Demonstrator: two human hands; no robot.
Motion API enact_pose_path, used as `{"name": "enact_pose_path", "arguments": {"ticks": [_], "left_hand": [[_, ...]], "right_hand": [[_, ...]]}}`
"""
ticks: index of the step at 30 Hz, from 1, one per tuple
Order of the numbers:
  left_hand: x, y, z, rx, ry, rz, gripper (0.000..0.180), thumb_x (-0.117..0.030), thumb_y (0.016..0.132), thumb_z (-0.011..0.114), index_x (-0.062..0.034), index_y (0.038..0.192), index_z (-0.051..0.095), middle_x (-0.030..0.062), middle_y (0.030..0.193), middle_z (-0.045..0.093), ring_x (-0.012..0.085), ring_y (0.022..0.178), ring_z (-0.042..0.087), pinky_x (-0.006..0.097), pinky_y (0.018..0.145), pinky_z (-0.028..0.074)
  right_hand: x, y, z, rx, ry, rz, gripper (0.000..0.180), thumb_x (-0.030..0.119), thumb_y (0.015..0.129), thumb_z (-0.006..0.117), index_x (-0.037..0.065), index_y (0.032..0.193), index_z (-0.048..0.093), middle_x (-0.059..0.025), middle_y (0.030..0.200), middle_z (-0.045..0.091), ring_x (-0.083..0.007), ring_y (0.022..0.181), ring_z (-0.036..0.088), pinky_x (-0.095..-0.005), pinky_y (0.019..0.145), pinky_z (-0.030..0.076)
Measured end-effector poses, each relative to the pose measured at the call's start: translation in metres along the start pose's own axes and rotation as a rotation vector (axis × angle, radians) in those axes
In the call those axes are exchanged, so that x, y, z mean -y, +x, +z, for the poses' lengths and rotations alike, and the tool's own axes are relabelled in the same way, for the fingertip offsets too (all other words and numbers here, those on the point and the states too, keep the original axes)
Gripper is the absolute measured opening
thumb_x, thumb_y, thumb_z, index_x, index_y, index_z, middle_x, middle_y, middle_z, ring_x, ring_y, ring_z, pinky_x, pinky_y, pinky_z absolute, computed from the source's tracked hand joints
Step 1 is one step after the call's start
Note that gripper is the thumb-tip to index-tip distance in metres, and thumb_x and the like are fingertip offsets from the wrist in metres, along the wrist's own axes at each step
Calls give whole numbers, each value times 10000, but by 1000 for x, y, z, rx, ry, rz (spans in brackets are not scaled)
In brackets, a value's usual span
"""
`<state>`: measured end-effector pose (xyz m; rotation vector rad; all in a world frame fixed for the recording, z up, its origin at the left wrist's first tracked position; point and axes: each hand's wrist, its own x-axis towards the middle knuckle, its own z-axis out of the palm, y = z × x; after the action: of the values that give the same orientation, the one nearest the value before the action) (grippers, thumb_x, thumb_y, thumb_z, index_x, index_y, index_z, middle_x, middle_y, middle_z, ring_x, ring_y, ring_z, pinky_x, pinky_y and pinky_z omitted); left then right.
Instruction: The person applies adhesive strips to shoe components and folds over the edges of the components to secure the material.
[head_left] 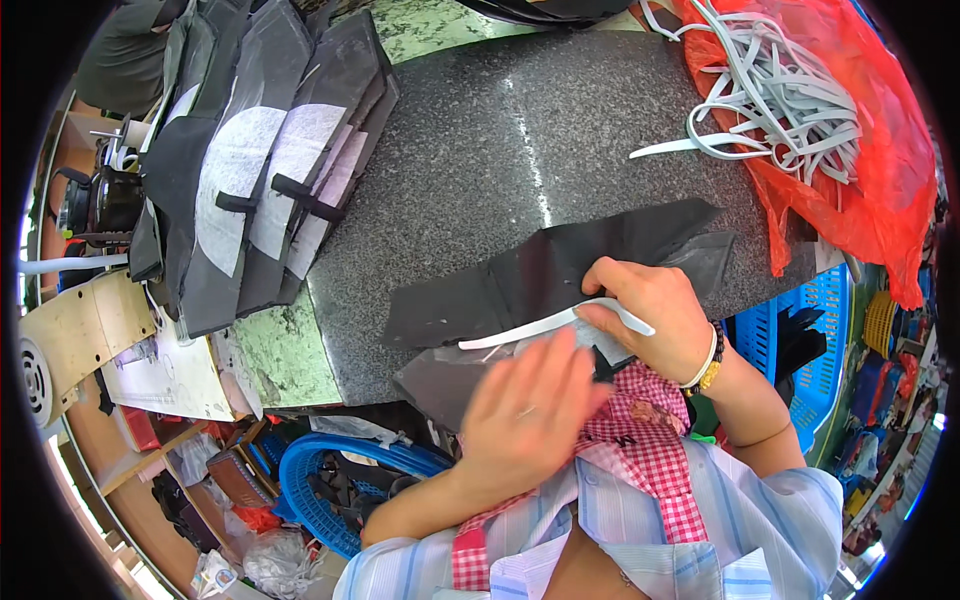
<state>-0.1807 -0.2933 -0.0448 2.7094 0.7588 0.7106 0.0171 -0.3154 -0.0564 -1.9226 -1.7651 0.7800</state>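
Right hand (pixel 655 310) pinching white strip (pixel 525 328), left hand (pixel 535 405) outstretched, near tabletop (pixel 440 150) edge; room beyond

Speckled dark tabletop (pixel 450 150) under black panels (pixel 480 290) and red plastic bag (pixel 890 130).

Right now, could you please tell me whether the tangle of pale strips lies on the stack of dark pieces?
No, the tangle of pale strips lies on the red plastic bag at upper right.
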Motion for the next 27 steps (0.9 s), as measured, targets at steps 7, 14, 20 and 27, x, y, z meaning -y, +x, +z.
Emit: {"name": "enact_pose_path", "arguments": {"ticks": [7,14,20,27], "left_hand": [[5,-2,24,307,209,169,623,-289,636,770,22,1159,635,181,1180,643,316,1100,605,440,998,459],[-6,17,33,265,299,111,442,-115,807,569,-3,1224,661,117,956,611,257,934,592,414,922,494],[-12,16,40,292,442,159,525,-103,822,543,-20,1339,582,125,960,597,268,948,600,428,953,476],[-2,16,25,396,350,163,508,-145,830,571,-32,1325,591,149,1081,578,322,1055,554,480,1034,407]], "right_hand": [[-27,-43,-29,-316,362,237,138,39,814,736,15,946,708,-80,809,674,-151,685,695,-251,584,525],[-33,-32,-29,-320,181,156,136,62,821,721,19,947,694,-87,832,680,-167,662,694,-272,598,544],[-36,-24,-30,-276,91,155,161,80,819,713,27,953,642,-111,802,671,-217,664,697,-313,597,543],[-57,-9,-49,-149,-150,132,415,242,705,839,59,970,577,-59,601,591,-252,559,613,-364,521,450]]}}
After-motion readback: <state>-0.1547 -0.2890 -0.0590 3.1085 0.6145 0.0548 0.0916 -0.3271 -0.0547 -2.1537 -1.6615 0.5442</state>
